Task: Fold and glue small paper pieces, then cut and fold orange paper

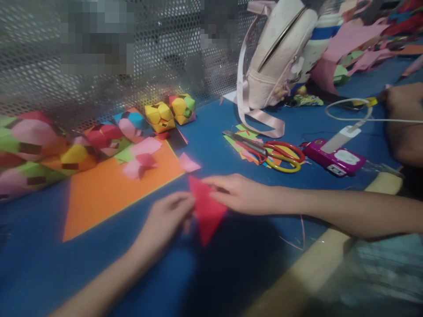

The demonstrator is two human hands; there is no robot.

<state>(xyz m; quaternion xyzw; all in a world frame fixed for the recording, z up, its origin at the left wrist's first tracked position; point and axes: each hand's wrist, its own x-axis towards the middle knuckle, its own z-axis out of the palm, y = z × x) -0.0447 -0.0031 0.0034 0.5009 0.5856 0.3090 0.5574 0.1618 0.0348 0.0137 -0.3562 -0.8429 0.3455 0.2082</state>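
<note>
A folded red paper triangle (209, 214) hangs point down between my two hands, just above the blue table (158, 281). On its left edge my left hand (173, 209) pinches it between thumb and fingers. My right hand (233, 191) grips the upper right edge, thumb and forefinger closed on the paper. Just beyond lies a small pink paper piece (189, 162). An orange sheet (109, 198) is to the left, with pink folded paper pieces (140, 164) resting on its far part.
Several folded paper balls (159, 116) line the perforated metal panel (148, 57). Two pairs of scissors (280, 156) lie on coloured paper scraps. A purple power strip (333, 158) has a white charger (342, 138) plugged in. Behind stands a pale backpack (277, 57). Another person's arm (405, 123) rests at right.
</note>
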